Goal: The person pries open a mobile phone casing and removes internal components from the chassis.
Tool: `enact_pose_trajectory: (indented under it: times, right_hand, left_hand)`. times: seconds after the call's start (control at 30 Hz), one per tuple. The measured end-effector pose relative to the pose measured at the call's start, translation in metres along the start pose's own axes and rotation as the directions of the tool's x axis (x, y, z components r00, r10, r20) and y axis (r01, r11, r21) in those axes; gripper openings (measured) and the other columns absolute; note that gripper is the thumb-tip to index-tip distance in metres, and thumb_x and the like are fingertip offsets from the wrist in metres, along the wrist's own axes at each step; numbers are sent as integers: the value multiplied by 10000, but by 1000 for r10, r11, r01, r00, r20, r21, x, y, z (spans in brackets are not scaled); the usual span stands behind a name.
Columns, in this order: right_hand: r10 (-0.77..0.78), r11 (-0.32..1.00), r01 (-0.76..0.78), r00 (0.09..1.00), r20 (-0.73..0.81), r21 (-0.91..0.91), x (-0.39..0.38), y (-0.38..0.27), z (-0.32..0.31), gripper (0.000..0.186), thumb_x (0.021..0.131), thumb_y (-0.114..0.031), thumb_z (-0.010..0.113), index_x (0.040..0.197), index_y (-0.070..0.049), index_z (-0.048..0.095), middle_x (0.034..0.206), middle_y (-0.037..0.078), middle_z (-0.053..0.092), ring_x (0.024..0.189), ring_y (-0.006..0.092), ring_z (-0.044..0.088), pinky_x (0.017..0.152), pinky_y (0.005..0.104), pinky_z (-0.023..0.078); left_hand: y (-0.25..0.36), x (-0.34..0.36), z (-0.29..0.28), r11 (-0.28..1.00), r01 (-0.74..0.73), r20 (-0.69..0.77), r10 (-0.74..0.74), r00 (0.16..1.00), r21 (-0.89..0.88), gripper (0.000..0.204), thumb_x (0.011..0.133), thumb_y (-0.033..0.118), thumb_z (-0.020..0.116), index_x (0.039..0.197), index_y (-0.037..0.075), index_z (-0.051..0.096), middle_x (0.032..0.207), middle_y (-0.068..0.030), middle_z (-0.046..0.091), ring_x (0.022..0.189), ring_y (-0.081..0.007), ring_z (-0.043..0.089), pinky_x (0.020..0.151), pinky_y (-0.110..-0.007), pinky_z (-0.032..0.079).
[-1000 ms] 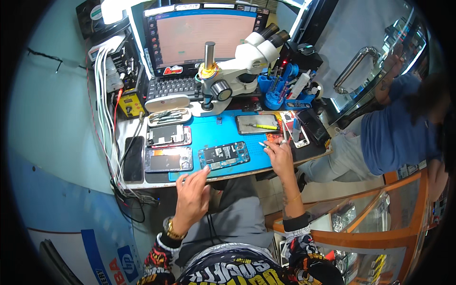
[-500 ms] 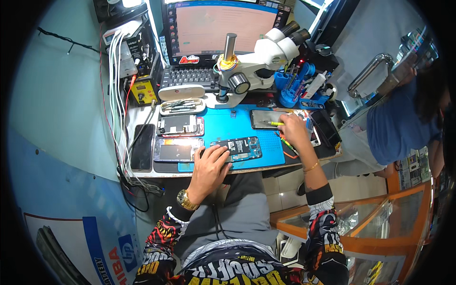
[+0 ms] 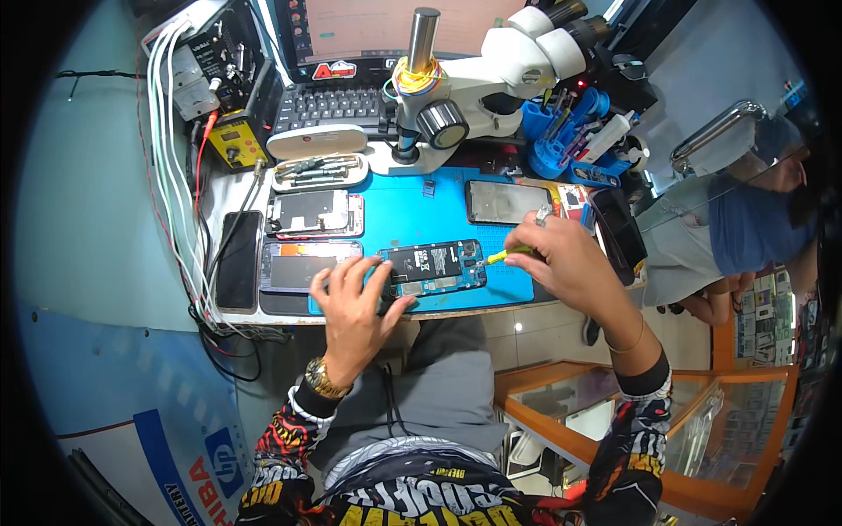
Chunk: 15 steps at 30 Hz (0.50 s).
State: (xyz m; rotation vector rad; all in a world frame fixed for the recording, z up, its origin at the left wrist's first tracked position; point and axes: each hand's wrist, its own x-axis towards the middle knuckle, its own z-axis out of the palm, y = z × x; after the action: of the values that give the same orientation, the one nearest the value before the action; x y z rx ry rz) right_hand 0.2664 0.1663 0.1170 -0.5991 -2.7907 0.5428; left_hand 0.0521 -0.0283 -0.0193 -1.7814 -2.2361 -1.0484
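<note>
An opened phone (image 3: 431,266) with its blue frame and black battery showing lies on the blue work mat (image 3: 395,210) near the bench's front edge. My left hand (image 3: 355,307) rests on the phone's left end, fingers spread, pressing it down. My right hand (image 3: 566,259) is closed on a thin yellow-handled tool (image 3: 502,256). The tool's tip touches the phone's right end.
Several other phones and screens (image 3: 311,215) lie left of the mat; a dark screen (image 3: 507,202) lies behind. A white microscope (image 3: 474,83), a keyboard (image 3: 329,105), a blue tool holder (image 3: 570,140) and white cables (image 3: 167,158) stand at the back. Another person (image 3: 745,210) sits right.
The view has closed in on the bench. My left hand has settled on the phone's left end. My right hand came from the mat's right side to the phone with the tool.
</note>
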Motion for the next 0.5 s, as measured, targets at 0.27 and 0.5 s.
enact_pose_trajectory:
  times: [0.27,0.5]
  right_hand:
    - [-35,999,35,999,-8,5,-1,3,21,102,876,-97,767,925,-43,696,876,113,645,696,285,613,634,394,481]
    - [-4,1000,4,1000,-3,29,-1,5,23,104,883,-106,731,945,-49,669,887,121,621,779,343,640,679,455,524]
  left_hand:
    - [-10,-9,-1,994,44,-13,-43,999,97,468,781,402,875,1156,146,761,1310,-49,664,1343,-302,522,1188,-642,161]
    - [-11,-8,-1,994,62,-1,-62,998,87,482,781,403,875,1168,141,755,1303,-43,668,1348,-294,521,1198,-683,122]
